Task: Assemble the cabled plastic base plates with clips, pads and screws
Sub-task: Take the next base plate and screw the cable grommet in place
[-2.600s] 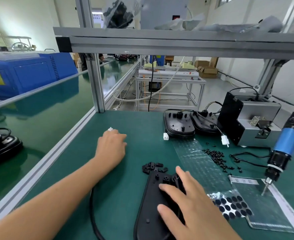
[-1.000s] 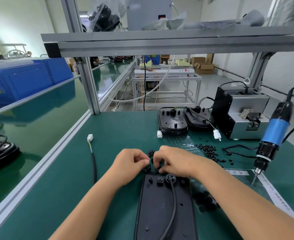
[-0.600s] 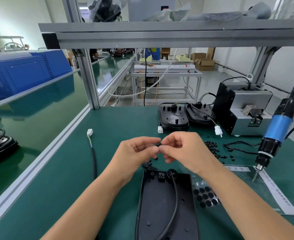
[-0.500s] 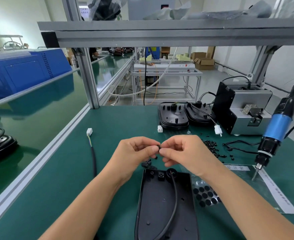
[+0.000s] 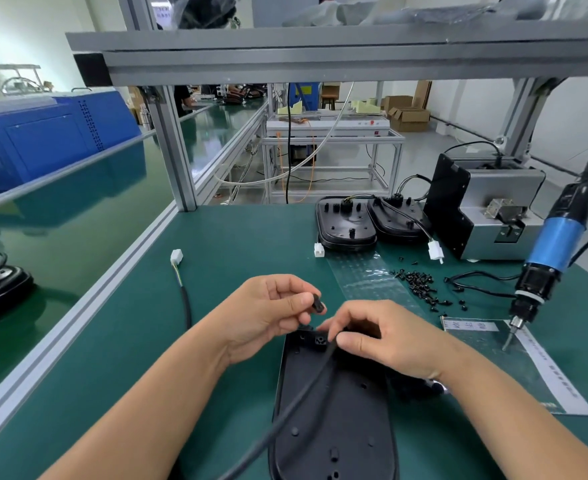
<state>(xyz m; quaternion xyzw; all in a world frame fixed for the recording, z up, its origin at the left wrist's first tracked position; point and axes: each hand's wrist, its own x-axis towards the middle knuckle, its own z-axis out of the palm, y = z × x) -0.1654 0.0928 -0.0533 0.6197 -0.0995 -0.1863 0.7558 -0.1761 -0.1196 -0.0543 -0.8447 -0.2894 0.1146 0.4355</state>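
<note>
A black plastic base plate (image 5: 334,420) lies in front of me on the green mat, its black cable (image 5: 285,410) running across it toward the lower left. My left hand (image 5: 265,313) pinches a small black clip (image 5: 317,303) just above the plate's far end. My right hand (image 5: 386,337) rests at the plate's far end, thumb and fingers pinching the cable there. The cable's other end, with a white connector (image 5: 176,257), lies on the mat to the left.
Two more base plates (image 5: 346,226) with white plugs sit at the back. Loose black screws (image 5: 420,285) lie beside a clear strip (image 5: 365,275). A blue electric screwdriver (image 5: 545,268) hangs at right over a plastic bag (image 5: 528,368), before a grey screw feeder (image 5: 486,216).
Both hands had met in the air pinching the clip. Now the left hand alone holds it, and the right hand has dropped to the cable at the plate's far end.
</note>
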